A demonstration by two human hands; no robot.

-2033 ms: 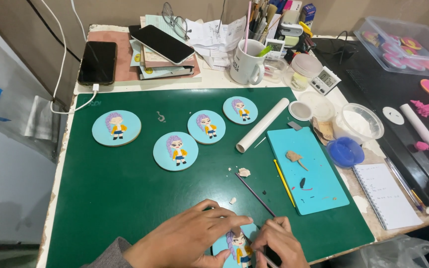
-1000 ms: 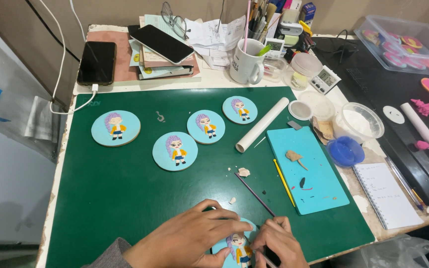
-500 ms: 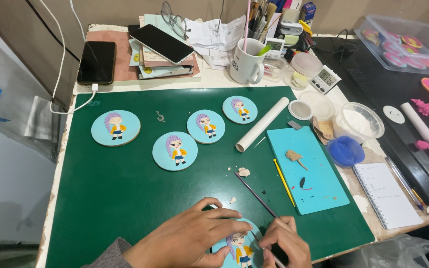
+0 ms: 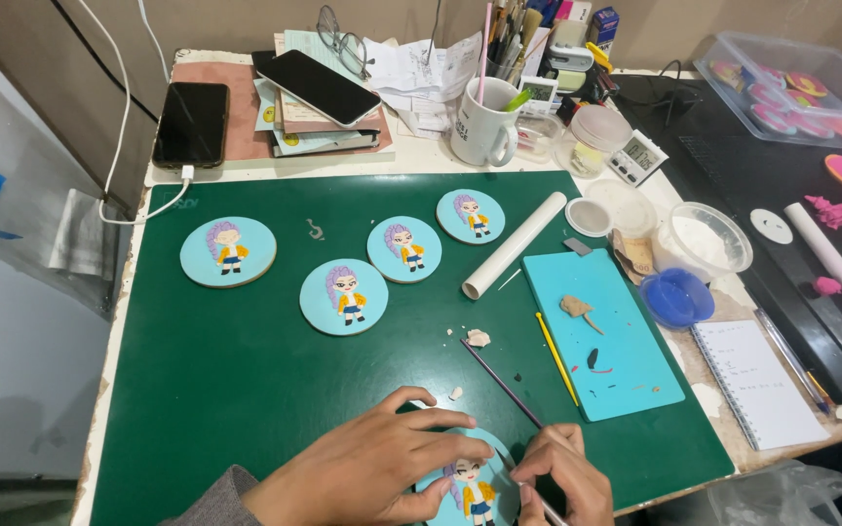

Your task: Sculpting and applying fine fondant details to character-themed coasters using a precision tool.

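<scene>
Nearest the camera, the left hand (image 4: 367, 477) is lying flat and open-fingered over the edge of a blue round plaque (image 4: 470, 482), pinning it to the green cutting mat (image 4: 226, 390) at the near edge of the surface; nothing is being gripped in it. The right hand (image 4: 569, 479) is pinching a thin dark modelling tool (image 4: 501, 382), its tip working at the small clay figure on that plaque, the handle slanting up and away. This figure is showing hair, a yellow jacket and blue lower half, so it is looking close to complete, with fine detail seemingly what is being added. Just beyond, small clay scraps (image 4: 478, 338) are lying loose on the mat. Further out, four finished-looking plaques (image 4: 343, 296) with similar figures are sitting apart in a loose row. To the right, a white rolling tube (image 4: 514, 244) is resting beside a light blue work board (image 4: 616, 351) carrying a beige clay lump (image 4: 577, 308) and a yellow stick (image 4: 555, 356). At the back, a white mug (image 4: 479, 127) of tools and two phones (image 4: 192, 122) are standing.
</scene>
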